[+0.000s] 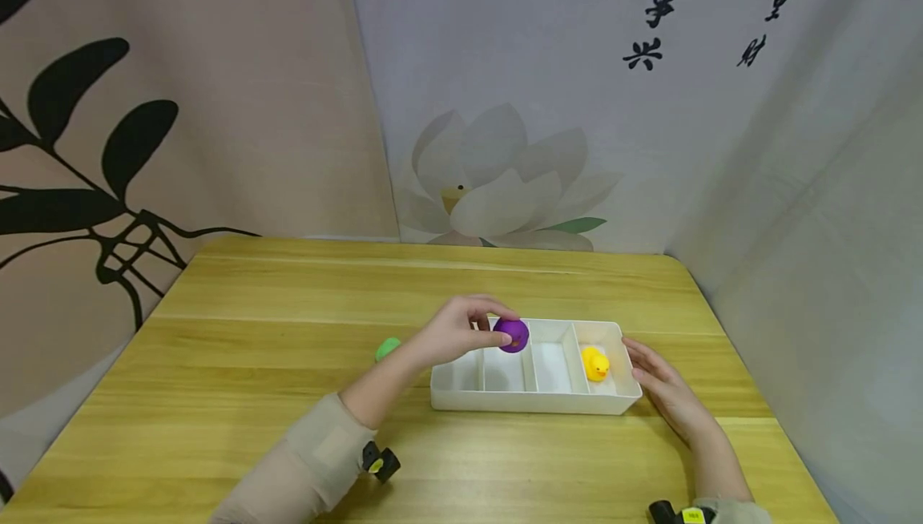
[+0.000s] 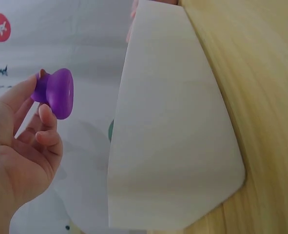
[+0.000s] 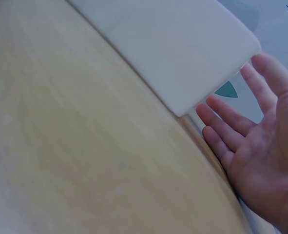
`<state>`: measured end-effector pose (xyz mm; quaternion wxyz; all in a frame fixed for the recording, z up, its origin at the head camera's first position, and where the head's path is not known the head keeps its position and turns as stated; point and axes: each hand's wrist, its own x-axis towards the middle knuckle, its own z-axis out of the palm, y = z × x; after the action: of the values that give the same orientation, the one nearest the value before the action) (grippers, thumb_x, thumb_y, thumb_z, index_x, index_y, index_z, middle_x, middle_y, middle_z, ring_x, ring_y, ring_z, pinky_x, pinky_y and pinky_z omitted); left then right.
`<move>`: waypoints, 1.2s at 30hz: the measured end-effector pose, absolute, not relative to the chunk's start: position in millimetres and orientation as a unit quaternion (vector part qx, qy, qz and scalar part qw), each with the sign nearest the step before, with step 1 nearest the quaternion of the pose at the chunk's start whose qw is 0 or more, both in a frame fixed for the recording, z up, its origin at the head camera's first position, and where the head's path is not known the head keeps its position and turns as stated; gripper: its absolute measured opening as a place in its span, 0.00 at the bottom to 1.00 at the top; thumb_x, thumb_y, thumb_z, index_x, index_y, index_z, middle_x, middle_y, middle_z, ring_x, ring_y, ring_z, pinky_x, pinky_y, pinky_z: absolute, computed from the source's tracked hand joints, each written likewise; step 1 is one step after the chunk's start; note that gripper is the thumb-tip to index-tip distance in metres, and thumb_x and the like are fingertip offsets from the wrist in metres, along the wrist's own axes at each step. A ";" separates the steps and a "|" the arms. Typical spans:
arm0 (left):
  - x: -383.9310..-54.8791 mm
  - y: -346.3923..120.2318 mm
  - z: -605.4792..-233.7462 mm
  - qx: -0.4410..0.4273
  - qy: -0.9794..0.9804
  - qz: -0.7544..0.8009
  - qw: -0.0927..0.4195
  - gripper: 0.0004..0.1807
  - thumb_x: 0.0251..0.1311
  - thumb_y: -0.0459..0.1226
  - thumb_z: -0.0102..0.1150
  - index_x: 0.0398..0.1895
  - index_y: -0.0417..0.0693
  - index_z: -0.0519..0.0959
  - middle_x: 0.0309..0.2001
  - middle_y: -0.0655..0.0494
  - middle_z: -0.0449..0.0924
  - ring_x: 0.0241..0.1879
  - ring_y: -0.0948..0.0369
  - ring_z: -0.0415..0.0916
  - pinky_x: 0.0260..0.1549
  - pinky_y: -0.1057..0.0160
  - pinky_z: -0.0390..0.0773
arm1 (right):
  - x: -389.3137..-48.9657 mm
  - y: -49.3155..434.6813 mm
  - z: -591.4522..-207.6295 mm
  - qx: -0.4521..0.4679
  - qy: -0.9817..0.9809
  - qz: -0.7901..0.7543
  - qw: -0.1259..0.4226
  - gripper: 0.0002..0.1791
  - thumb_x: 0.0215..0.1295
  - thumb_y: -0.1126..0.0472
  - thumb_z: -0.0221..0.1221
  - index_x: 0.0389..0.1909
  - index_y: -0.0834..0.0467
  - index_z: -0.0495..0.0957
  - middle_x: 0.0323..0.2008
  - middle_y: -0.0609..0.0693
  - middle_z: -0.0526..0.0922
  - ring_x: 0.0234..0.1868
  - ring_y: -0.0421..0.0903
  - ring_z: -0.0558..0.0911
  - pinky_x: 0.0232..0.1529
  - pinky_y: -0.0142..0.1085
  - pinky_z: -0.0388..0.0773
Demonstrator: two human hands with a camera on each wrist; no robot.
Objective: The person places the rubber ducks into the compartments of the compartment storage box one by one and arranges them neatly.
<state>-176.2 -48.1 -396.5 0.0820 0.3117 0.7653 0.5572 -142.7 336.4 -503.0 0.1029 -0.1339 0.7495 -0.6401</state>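
Observation:
My left hand [image 1: 472,325] pinches a small purple rubber duck [image 1: 511,336] between thumb and fingers. It holds the duck above the white divided box [image 1: 526,402], left of the box's middle. In the left wrist view, the purple duck [image 2: 60,93] hangs tilted, its base away from the palm, beside the box wall [image 2: 173,122]. A yellow rubber duck [image 1: 595,364] stands in the rightmost compartment. My right hand [image 1: 667,392] rests against the right end of the box, its fingers extended; in the right wrist view, fingertips meet the box edge [image 3: 182,53].
A green object [image 1: 387,348] lies on the wooden table [image 1: 288,324] left of the box, partly hidden by my left forearm. Printed curtains [image 1: 505,67] hang behind the table and along its right side.

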 end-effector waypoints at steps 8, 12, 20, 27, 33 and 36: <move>-186.5 -26.5 -392.7 0.328 0.773 0.530 0.114 0.13 0.56 0.34 0.68 0.46 0.48 0.84 0.45 0.62 0.80 0.28 0.61 0.75 0.26 0.65 0.74 | -142.4 336.2 -502.3 -0.132 0.750 -0.640 0.104 0.27 0.76 0.63 0.44 0.71 0.66 0.52 0.59 0.37 0.66 0.58 0.30 0.68 0.53 0.24 0.66; -192.9 -15.0 -394.4 0.350 0.774 0.511 0.127 0.14 0.56 0.33 0.68 0.46 0.46 0.84 0.46 0.59 0.81 0.27 0.62 0.74 0.26 0.67 0.74 | -142.7 337.0 -502.7 -0.135 0.748 -0.641 0.105 0.27 0.76 0.63 0.44 0.71 0.66 0.52 0.59 0.37 0.66 0.58 0.31 0.68 0.53 0.24 0.66; -200.2 4.9 -405.7 0.343 0.774 0.505 0.166 0.13 0.54 0.33 0.69 0.45 0.46 0.84 0.44 0.61 0.80 0.28 0.51 0.78 0.25 0.68 0.75 | -143.2 337.5 -503.5 -0.143 0.745 -0.643 0.106 0.27 0.76 0.64 0.43 0.71 0.65 0.52 0.59 0.37 0.67 0.58 0.31 0.69 0.53 0.25 0.66; -203.5 16.4 -415.0 0.331 0.790 0.484 0.176 0.13 0.53 0.33 0.70 0.44 0.46 0.85 0.43 0.63 0.80 0.31 0.60 0.76 0.29 0.67 0.77 | -144.1 337.9 -503.9 -0.140 0.745 -0.644 0.105 0.27 0.76 0.64 0.44 0.72 0.65 0.52 0.59 0.36 0.67 0.58 0.31 0.69 0.53 0.24 0.67; -207.9 24.7 -427.2 0.330 0.802 0.467 0.174 0.14 0.52 0.33 0.71 0.44 0.47 0.85 0.44 0.64 0.81 0.43 0.65 0.74 0.35 0.70 0.76 | -144.4 338.1 -504.6 -0.143 0.744 -0.645 0.105 0.27 0.75 0.64 0.44 0.71 0.65 0.52 0.59 0.36 0.67 0.58 0.31 0.69 0.53 0.24 0.66; -208.4 26.6 -430.2 0.323 0.809 0.459 0.175 0.14 0.52 0.33 0.71 0.43 0.49 0.85 0.45 0.64 0.81 0.46 0.66 0.73 0.39 0.70 0.75 | -144.0 338.0 -504.4 -0.141 0.743 -0.645 0.107 0.27 0.76 0.64 0.43 0.71 0.65 0.52 0.59 0.37 0.67 0.58 0.31 0.69 0.53 0.24 0.66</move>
<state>-208.4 26.6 -430.2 0.1745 0.3234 0.8088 0.4591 -144.0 338.0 -504.4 0.1067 -0.1407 0.7434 -0.6451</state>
